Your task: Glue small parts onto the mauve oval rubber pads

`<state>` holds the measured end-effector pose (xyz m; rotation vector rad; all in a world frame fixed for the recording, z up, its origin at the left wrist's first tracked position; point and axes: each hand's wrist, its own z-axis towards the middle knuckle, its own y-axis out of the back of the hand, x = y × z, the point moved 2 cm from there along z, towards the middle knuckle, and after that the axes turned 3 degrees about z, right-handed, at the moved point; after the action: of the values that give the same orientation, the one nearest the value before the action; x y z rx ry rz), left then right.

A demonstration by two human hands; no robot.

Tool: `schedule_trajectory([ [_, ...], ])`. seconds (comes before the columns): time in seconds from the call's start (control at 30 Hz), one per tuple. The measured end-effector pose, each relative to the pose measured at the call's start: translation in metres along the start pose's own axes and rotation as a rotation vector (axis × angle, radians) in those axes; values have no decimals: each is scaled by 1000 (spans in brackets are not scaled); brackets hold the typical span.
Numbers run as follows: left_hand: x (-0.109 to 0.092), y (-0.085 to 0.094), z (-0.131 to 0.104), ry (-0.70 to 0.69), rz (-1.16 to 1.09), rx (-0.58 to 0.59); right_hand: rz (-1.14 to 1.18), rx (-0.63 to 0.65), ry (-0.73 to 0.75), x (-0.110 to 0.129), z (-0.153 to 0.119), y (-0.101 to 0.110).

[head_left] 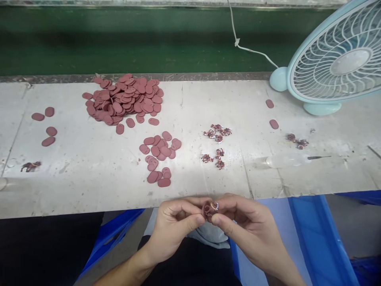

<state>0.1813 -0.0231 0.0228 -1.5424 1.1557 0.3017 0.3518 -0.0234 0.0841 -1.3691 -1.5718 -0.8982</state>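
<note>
Left hand: the left hand (176,227), lower centre of the frame, pinches a reddish-brown oval disc (204,211) between thumb and fingers.
Right hand: the right hand (253,228), just beside it, has thumb and fingers closed on a small brown figure (212,207) with a pale and yellowish trim.
Held pieces: the disc and figure meet between the two sets of fingertips, near the bottom edge of the pale table (190,119); how they fit together is too small to tell.
Disc pile: a large heap of matching discs (127,99) lies upper left of centre, with a looser scatter of discs (160,153) below it, at the centre.
Figures: two small groups of similar figures (218,133) lie right of centre, one above the other.
Table's left end: four loose discs (49,131) and, below them, a dark brown figure (31,166).
Table's right end: two single discs (274,124), a few brown figures (297,141) and a translucent bottle (287,161) lying on its side, its thin dark tip pointing right.
Fan: a pale blue fan (342,63) fills the upper right, its white cord (253,51) running up across a green panel (178,43).
</note>
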Motion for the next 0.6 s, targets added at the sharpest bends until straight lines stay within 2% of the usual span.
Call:
schedule_trajectory([
  [0.1,-1,-1,-2,5,1,3,-41,-5,42,2,0,0],
  [0.6,-5,-4,-2,-13,-4,-46,101,-25,55,-11,0,-6],
])
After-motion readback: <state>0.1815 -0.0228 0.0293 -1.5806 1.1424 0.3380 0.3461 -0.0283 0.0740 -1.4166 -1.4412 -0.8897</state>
